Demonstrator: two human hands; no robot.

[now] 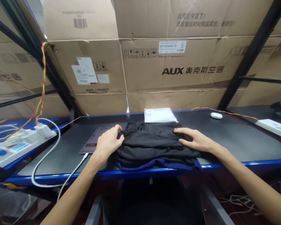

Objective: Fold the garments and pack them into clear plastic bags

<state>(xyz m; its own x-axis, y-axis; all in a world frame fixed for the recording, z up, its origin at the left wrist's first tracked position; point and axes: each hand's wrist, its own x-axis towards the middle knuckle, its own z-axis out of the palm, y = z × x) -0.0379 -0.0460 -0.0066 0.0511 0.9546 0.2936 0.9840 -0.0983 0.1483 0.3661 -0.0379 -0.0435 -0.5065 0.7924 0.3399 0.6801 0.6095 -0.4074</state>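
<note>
A folded black garment [152, 140] lies in a low pile at the front of the dark shelf top. Dark blue cloth [159, 164] shows under its near edge, overhanging the blue rim slightly. At the pile's left edge, my left hand [109, 140] is closed, a bit of the black fabric between thumb and fingers. My right hand [196, 139] rests on the right side of the pile, its fingers stretched out and apart. Just behind the garment sits a white packet [160, 115] with a small label. Whether the black fabric is one piece or more, I cannot tell.
Beside my left hand lies a tablet-like device [90, 145] with a white cable [72, 175] plugged in. Power strips [21, 147] stand far left and right [275, 128]. A white earbud case [216, 115] is at the back right. Cardboard [178, 81] closes off the back.
</note>
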